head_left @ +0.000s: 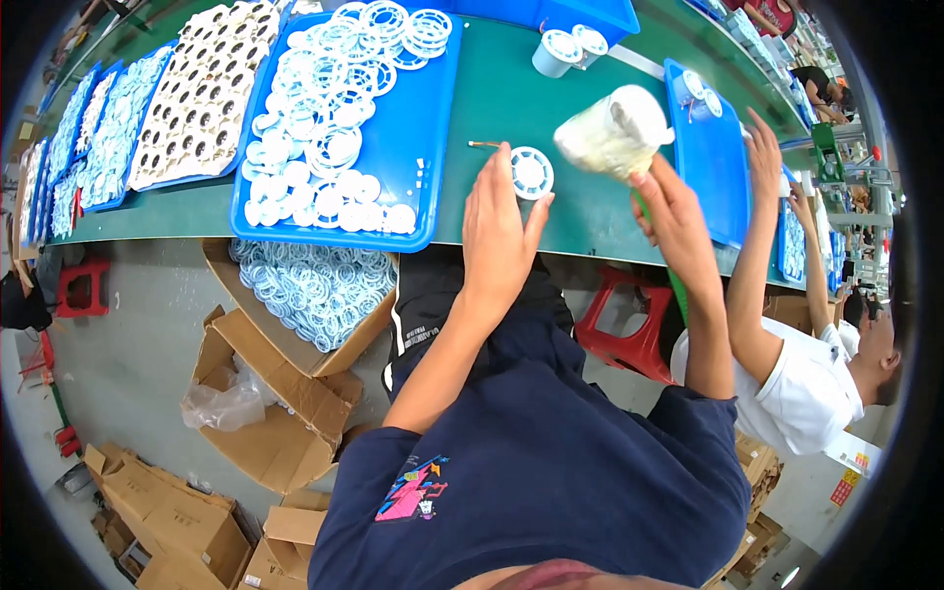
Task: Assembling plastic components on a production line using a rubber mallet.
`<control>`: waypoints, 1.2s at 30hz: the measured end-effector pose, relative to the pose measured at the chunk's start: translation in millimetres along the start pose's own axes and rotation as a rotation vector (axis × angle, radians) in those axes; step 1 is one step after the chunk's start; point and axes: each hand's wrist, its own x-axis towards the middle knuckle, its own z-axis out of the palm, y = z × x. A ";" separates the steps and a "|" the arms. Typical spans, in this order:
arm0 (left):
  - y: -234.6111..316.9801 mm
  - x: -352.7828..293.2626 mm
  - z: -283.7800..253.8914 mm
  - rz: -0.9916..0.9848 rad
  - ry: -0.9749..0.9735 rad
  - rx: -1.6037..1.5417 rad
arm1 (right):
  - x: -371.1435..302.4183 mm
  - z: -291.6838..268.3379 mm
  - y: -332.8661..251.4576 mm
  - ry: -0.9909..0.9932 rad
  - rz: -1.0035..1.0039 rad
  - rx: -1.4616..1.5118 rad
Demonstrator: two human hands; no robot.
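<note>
My left hand (500, 221) rests at the table's near side, its thumb and forefinger bracketing a round white slotted part (532, 173) and steadying it. A short brownish lead (484, 145) sticks out by the fingertips. Raised over the table, my right hand (674, 211) is closed round the green handle of a mallet (615, 133). Its thick head is wrapped in a pale, creased covering and is apart from the white part. Left of my left hand, a blue tray (430, 187) carries many white rings and slotted discs.
White-topped cups (559, 54) stand at the back, by a blue bin (590, 15). Another blue tray (713, 162) lies to the right, where a co-worker's arm (752, 236) reaches in. An egg-crate tray (202, 98) sits far left. Below are a carton of rings (315, 295) and a red stool (624, 329).
</note>
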 end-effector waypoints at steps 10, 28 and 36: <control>-13.0 -1.3 3.2 -0.023 0.045 -0.013 | 23.5 24.9 -48.8 -0.049 -0.472 -0.549; -15.9 -3.3 3.1 0.088 0.102 0.054 | -59.1 36.9 66.5 0.252 -0.783 -0.480; -14.0 2.0 -9.4 0.032 -0.040 -0.007 | -43.3 24.9 68.1 0.161 -0.263 -0.081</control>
